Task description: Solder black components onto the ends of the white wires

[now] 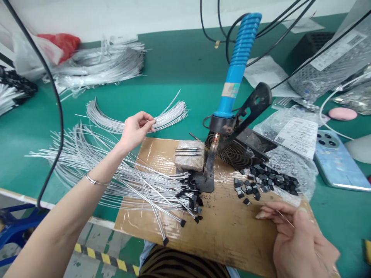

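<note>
My left hand (140,125) is pinched closed at a loose bundle of white wires (108,119) on the green mat. Its fingertips are on the wires, though the exact strand between them is hard to see. My right hand (301,235), at the lower right above the cardboard, holds a thin silvery strand of solder wire (285,219) between curled fingers. Several small black connectors (271,179) lie in a pile just beyond it. A soldering iron (236,73) with a blue handle is fixed tip down in a black stand (249,112). Wires with black connector ends (191,195) are heaped left of its tip.
Cardboard (232,235) covers the front of the bench. A whitish block (189,162) with thin rods on it sits by the stand. At right are a blue phone (342,164) and plastic bags (298,135). Black cables cross overhead, and another wire bundle (101,63) lies behind.
</note>
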Tool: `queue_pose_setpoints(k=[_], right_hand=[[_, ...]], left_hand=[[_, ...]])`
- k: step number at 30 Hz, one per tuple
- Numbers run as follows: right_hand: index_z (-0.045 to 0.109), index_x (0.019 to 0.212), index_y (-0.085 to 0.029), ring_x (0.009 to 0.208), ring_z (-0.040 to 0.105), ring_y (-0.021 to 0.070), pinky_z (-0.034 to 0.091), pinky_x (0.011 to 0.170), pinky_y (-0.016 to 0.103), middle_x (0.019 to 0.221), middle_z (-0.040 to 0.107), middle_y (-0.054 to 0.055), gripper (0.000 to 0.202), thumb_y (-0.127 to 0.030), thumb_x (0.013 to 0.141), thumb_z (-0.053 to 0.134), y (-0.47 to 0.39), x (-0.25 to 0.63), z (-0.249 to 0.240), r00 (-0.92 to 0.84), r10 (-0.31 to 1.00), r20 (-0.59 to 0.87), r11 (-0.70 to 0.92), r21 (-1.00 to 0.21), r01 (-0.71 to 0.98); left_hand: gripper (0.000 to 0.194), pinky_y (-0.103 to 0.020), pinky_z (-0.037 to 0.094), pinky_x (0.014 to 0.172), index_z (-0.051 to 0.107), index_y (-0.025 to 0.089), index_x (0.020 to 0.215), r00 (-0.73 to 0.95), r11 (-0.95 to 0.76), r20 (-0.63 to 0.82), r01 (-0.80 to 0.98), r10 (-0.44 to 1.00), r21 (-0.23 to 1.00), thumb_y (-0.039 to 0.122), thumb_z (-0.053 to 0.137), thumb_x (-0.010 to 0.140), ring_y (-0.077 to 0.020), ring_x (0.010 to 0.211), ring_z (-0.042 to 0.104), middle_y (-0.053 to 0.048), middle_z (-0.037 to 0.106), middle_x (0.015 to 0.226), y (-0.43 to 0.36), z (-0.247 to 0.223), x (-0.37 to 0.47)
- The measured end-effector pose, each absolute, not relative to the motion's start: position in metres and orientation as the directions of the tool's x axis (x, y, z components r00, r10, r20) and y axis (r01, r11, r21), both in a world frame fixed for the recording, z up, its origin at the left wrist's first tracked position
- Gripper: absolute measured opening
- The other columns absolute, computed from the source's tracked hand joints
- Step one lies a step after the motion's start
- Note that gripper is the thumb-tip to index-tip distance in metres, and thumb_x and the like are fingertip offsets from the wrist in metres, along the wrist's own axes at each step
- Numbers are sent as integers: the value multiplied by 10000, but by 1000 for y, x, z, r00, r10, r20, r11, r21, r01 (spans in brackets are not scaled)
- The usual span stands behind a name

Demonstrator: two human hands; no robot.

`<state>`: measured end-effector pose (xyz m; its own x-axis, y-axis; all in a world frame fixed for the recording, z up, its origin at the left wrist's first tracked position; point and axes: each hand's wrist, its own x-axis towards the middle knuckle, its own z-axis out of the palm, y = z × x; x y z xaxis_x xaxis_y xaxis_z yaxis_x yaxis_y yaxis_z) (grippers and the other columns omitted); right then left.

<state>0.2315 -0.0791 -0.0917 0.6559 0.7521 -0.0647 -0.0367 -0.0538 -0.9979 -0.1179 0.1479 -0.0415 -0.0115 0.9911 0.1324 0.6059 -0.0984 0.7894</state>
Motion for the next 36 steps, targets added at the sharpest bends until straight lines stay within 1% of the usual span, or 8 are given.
queue_pose_setpoints(k=[4,8,14,19,22,25,29,36], right_hand=[[763,818,-151,644,674,198,522,610,363,828,747,66,396,-506,983,702,-79,232,-93,665,745,-48,-38,-999,-29],[759,838,-152,616,662,213,516,585,375,783,740,69,465,-581,989,661,-78,234,-92,671,740,-44,-26,-999,-37],[738,772,-168,505,555,169,419,494,321,617,639,18,440,-540,1000,692,-87,224,-85,626,779,-35,-67,-997,28],[748,756,-191,498,515,114,370,461,245,610,599,-17,326,-433,973,757,-93,189,-62,350,937,-12,-78,-981,176],[761,827,-212,598,572,124,429,522,229,716,641,-5,222,-346,998,715,-89,167,-48,69,997,-43,-53,-988,146],[758,854,-221,595,552,116,422,508,222,755,643,-11,141,-310,962,755,-83,151,-43,-85,991,-103,-97,-993,74],[716,767,-214,589,522,112,397,523,227,709,609,-25,231,-308,975,748,-79,143,-45,-60,992,-110,-108,-993,48],[646,759,-208,623,525,119,410,569,241,702,584,-28,288,-283,1037,660,-74,147,-44,-51,998,-32,-26,-993,114]], left_hand=[[134,-284,469,579,712,188,868,-11,-104,130,536,991,838,322,703,874,-129,553,577,-29,723,722,130,-27,-112],[141,-275,436,565,742,204,731,12,-115,129,538,992,835,318,787,800,-141,576,573,-14,687,623,102,1,-121],[196,-279,368,462,779,267,634,406,-83,-191,568,894,819,369,832,793,-143,479,480,-12,635,517,71,28,-156],[174,-283,426,476,798,291,672,537,-45,-275,508,798,860,394,842,806,-163,492,542,-31,682,547,62,13,-151],[175,-275,411,459,794,283,671,566,-17,-274,455,778,890,374,844,812,-162,486,539,-37,683,546,58,6,-139],[220,-271,401,439,782,278,652,581,24,-299,433,757,901,409,848,816,-156,467,509,-30,650,521,54,3,-130],[255,-274,419,442,768,272,649,581,50,-318,429,749,902,445,855,815,-159,477,513,-30,643,527,49,0,-126],[210,-282,404,467,755,267,660,587,58,-319,420,744,906,344,804,850,-158,490,505,-28,644,544,49,-5,-128]])
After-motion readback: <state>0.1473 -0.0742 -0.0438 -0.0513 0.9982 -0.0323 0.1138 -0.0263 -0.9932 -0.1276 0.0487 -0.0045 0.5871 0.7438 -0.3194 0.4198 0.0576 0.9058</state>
